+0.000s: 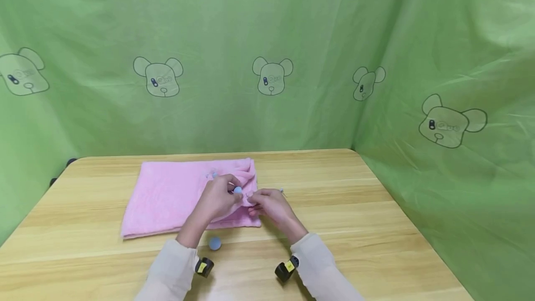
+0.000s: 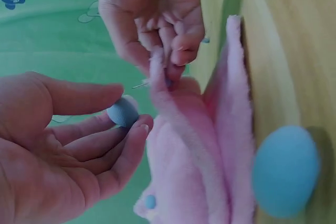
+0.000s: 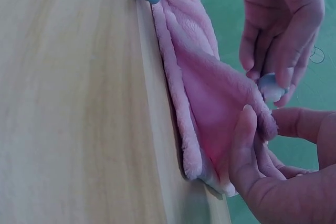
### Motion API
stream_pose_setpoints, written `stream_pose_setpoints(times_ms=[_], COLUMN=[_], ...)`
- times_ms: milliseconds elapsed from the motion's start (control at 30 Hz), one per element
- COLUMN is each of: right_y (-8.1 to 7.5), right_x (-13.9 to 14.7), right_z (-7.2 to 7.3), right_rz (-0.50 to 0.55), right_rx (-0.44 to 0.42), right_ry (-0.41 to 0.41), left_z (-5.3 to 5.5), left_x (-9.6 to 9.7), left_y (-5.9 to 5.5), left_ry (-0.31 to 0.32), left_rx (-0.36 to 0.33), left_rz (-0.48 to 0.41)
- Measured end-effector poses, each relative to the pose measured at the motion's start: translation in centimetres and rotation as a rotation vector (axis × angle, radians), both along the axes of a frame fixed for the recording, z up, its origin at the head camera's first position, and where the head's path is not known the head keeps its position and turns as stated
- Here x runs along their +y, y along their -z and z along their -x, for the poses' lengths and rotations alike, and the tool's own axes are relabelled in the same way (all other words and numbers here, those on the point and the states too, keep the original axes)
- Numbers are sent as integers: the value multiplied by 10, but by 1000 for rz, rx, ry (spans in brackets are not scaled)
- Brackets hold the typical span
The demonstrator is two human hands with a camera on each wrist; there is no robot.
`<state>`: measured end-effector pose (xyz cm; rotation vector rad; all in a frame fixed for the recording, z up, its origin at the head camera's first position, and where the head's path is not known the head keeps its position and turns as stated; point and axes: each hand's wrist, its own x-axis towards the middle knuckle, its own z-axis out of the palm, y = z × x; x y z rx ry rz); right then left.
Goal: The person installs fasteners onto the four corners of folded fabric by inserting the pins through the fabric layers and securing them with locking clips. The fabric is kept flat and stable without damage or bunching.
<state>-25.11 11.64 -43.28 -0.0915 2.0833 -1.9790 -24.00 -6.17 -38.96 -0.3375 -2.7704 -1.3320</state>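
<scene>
Between thumb and fingertips, my left hand pinches a round blue cap with a ribbed side and a paler underside. My right hand grips the raised edge of a folded pink fleece cloth. From that edge a thin metal pin sticks out toward the cap, with a gap between them. Some blue shows behind the cloth edge, partly covered by the right fingers. A larger-looking blue mushroom-shaped cap sits on the wooden table in front of the cloth.
Small blue pieces lie on top of the cloth. Another small blue piece is on the table beyond the right hand. Green curtains printed with bear heads rise behind and to the sides. Each wrist wears a black camera.
</scene>
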Motion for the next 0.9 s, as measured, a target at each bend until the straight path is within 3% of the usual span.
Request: stream_pose_setpoints(times_ms=[267,633,900], right_y=[1,0,0], right_x=[-1,0,-1], right_z=[1,2,1], right_rz=[12,15,18], right_rx=[2,-7,-18], right_ry=[-3,-2,-4], left_z=[3,3,3], left_x=[-3,-1,0], left_y=[8,10,10], left_ry=[4,47,27], left_rx=[9,-5,31], left_rz=[-77,-92,-65])
